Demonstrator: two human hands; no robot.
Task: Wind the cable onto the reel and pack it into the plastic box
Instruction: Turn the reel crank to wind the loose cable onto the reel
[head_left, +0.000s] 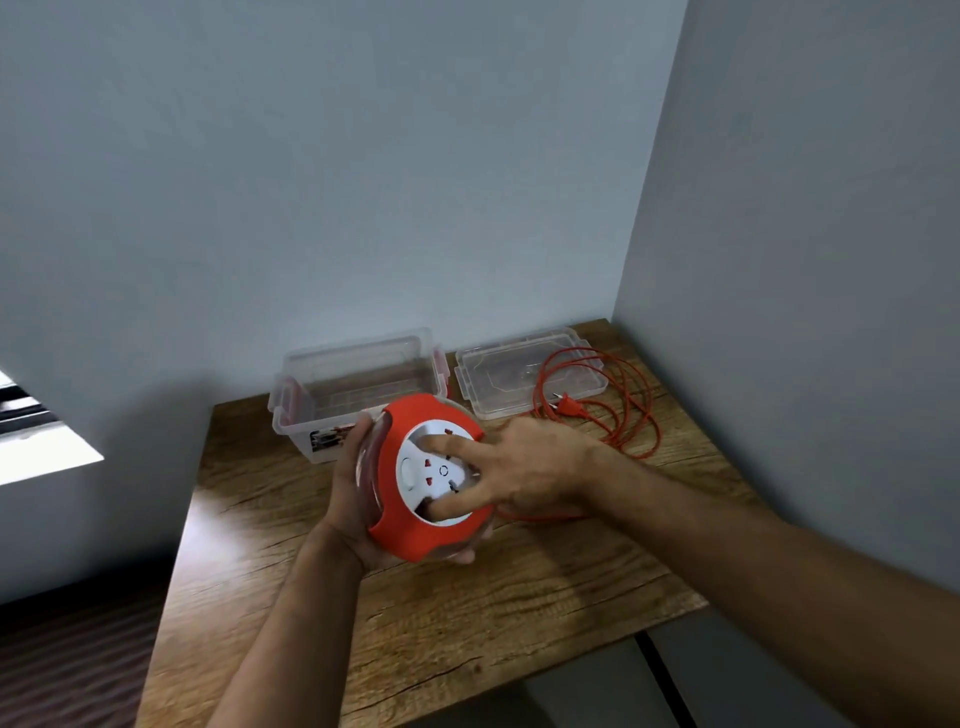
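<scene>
A round orange reel (405, 535) with a white socket face is held above the wooden table. My left hand (348, 499) cups it from the left and underneath. My right hand (524, 473) rests on the white centre, with two fingers spread into its recesses. The orange cable (623, 405) lies in loose loops at the back right of the table, its plug (569, 408) among them, and one strand runs under my right hand to the reel. Behind the reel stands the clear plastic box (358, 379), open and with nothing visible inside.
The box's clear lid (498, 374) lies flat to the right of the box, partly under the cable loops. The wooden table (467, 613) fits into a corner, with grey walls behind and to the right. Its front and left edges drop off to the floor.
</scene>
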